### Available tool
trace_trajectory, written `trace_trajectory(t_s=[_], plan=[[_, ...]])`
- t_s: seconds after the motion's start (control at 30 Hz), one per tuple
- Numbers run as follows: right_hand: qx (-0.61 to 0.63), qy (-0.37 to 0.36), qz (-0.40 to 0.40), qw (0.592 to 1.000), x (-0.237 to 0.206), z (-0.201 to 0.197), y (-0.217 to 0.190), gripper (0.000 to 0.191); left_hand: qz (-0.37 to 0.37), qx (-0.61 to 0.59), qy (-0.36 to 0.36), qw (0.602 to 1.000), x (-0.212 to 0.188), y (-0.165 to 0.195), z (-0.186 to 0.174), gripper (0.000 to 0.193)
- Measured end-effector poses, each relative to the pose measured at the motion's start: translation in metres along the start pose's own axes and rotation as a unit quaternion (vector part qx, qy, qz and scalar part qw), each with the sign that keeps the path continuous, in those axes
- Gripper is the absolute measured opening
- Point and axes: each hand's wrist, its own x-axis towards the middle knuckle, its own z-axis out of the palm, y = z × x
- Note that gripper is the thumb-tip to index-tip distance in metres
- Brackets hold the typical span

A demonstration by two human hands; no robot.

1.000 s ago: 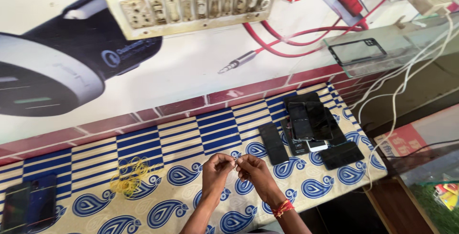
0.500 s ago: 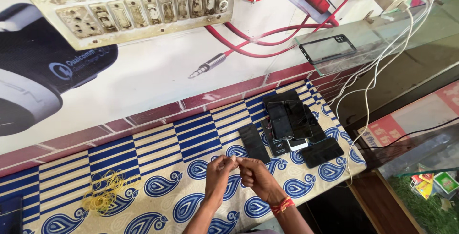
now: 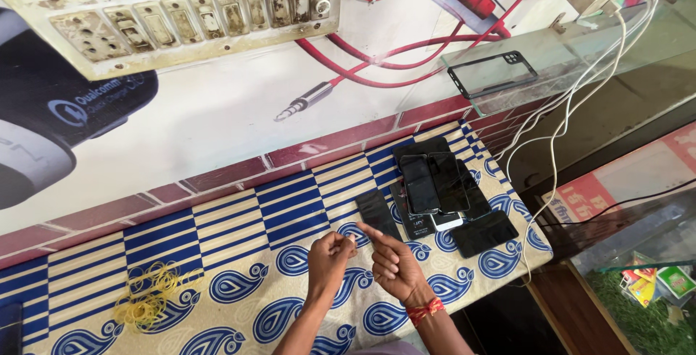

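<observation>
A person's left hand [image 3: 330, 257] and right hand [image 3: 391, 262] meet above a blue-and-cream patterned cloth [image 3: 254, 253], fingers pinched narrowly together; whether they hold anything cannot be told. The nearest item, a single black phone [image 3: 377, 212], lies flat at about 12 o'clock from the right hand, just beyond its fingertips. A stack of dark phones [image 3: 438, 188] sits at 1 o'clock, a heap of yellow rubber bands [image 3: 152, 297] at 9 o'clock, well apart.

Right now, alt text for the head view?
Two bare hands, left hand and right hand, meet over a blue paisley cloth, beside a cluster of dark phones; yellow rubber bands lie further left.
</observation>
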Motion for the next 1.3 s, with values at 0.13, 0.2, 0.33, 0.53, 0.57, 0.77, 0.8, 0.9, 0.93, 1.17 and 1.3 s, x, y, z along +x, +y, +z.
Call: trace_trajectory(t_s=[0.13,0.2,0.33,0.53,0.57,0.77,0.8,0.9,0.93,1.17,1.3], plan=[[0.037,-0.049,0.004,0.998,-0.001,0.021,-0.003,0.047,0.013,0.033,0.018,0.999,0.002,-0.002,0.001,0.028],[0.005,0.106,-0.007,0.994,0.001,0.036,-0.002,0.054,0.014,-0.009,0.029,0.999,0.004,0.000,0.004,0.031],[-0.048,0.112,-0.055,0.991,0.005,0.044,0.001,0.060,0.031,-0.032,0.033,0.998,0.003,0.002,0.002,0.034],[-0.032,0.035,-0.072,0.996,0.019,-0.005,0.002,0.056,-0.012,0.012,0.013,1.000,-0.001,0.004,0.003,0.025],[-0.039,0.020,-0.064,0.997,0.021,-0.013,0.002,0.055,-0.009,-0.005,0.002,1.000,-0.001,0.004,0.002,0.023],[-0.099,0.009,-0.036,0.994,0.020,-0.006,0.004,0.057,-0.016,0.005,-0.083,0.996,-0.002,0.009,0.002,0.032],[-0.124,0.051,-0.038,0.990,0.020,0.003,0.004,0.059,-0.019,0.013,-0.084,0.996,-0.003,0.011,0.002,0.035],[-0.137,0.103,-0.032,0.985,0.018,0.033,0.007,0.066,-0.012,0.028,-0.085,0.996,-0.004,0.016,0.004,0.042],[-0.131,0.108,-0.027,0.985,0.016,0.042,0.011,0.068,-0.009,0.032,-0.084,0.996,-0.006,0.015,0.002,0.044],[-0.209,0.068,0.033,0.975,0.015,0.053,0.018,0.073,-0.003,0.063,-0.112,0.992,0.002,-0.006,0.000,0.024],[-0.326,0.130,0.046,0.935,0.024,0.036,0.017,0.067,-0.030,-0.024,-0.117,0.992,0.006,-0.020,-0.012,0.017]])
